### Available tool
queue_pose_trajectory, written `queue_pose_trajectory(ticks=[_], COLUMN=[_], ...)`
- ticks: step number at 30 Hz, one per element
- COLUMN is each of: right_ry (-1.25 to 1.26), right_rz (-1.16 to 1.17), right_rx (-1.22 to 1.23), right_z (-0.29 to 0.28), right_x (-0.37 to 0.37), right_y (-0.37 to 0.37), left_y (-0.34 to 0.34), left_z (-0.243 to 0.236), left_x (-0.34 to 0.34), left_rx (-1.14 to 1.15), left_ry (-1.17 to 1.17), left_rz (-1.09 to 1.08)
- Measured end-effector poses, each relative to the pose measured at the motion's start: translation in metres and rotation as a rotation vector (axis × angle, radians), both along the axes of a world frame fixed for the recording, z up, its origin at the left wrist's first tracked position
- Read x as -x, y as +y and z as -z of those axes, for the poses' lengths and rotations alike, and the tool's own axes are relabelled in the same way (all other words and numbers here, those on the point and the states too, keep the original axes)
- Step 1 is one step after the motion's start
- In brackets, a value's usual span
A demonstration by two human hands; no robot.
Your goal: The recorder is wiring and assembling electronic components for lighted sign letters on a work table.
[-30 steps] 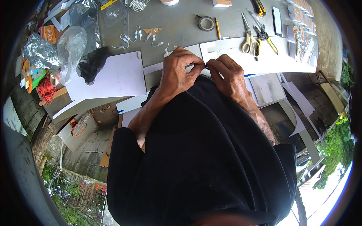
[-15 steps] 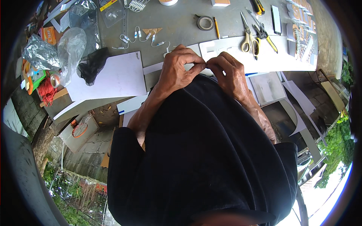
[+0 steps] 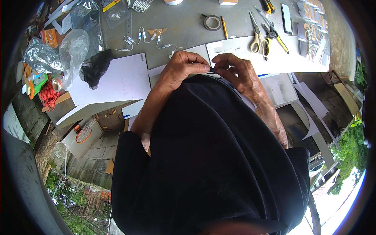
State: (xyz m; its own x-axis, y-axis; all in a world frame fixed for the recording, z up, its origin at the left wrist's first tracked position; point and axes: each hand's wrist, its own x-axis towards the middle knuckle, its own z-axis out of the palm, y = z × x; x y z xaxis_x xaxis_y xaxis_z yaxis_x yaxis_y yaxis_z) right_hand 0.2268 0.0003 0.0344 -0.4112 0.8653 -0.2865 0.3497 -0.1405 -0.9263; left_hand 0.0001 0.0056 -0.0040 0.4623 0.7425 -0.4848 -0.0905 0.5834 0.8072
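In front of my chest, both hands meet at the near edge of the table. My left hand (image 3: 178,70) is closed in a pinch, thumb against fingers, on a small black piece (image 3: 212,71) too small to name exactly. My right hand (image 3: 242,75) has its thumb and curled fingers at the other end of that piece, with the index fingertip raised a little off it. Just beyond my hands lies a white panel (image 3: 231,46). A wired string of small white light modules (image 3: 140,36) lies to the left of them.
Scissors (image 3: 255,39), pliers (image 3: 277,36), a pencil (image 3: 224,28), a tape roll (image 3: 212,23) and a phone (image 3: 287,19) lie beyond my hands. A white sheet (image 3: 117,80), a black bag (image 3: 95,68), clear plastic bags (image 3: 74,51) and red wire (image 3: 49,96) crowd the left.
My hands have shifted slightly down toward my body. The right index fingertip has lifted and the right fingers have loosened, so the small black piece now shows between my hands.
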Motion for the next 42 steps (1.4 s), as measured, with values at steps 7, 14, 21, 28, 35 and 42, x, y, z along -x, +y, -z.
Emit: queue_pose_trajectory(ticks=[7, 14, 21, 28, 35, 42], right_ry=[-0.133, -0.197, -0.206, -0.201, -0.178, -0.138], right_rz=[-0.087, -0.129, -0.121, -0.101, -0.129, -0.043], right_rx=[-0.217, -0.524, -0.672, -0.829, -0.832, -0.806], right_z=[0.000, 0.010, 0.022, 0.032, 0.033, 0.038], right_x=[0.010, 0.013, 0.008, 0.004, 0.003, 0.008], right_y=[-0.003, -0.002, -0.003, -0.003, -0.005, -0.013], left_y=[-0.003, -0.004, -0.006, -0.007, -0.008, -0.011], left_z=[0.011, 0.016, 0.018, 0.024, 0.021, 0.009], left_x=[0.002, 0.004, 0.005, 0.008, 0.006, -0.001], left_rx=[0.318, 0.389, 0.363, 0.292, 0.279, 0.133], left_ry=[-0.177, -0.223, -0.215, -0.132, -0.112, -0.008], left_rz=[-0.071, -0.099, -0.109, -0.053, -0.058, -0.101])
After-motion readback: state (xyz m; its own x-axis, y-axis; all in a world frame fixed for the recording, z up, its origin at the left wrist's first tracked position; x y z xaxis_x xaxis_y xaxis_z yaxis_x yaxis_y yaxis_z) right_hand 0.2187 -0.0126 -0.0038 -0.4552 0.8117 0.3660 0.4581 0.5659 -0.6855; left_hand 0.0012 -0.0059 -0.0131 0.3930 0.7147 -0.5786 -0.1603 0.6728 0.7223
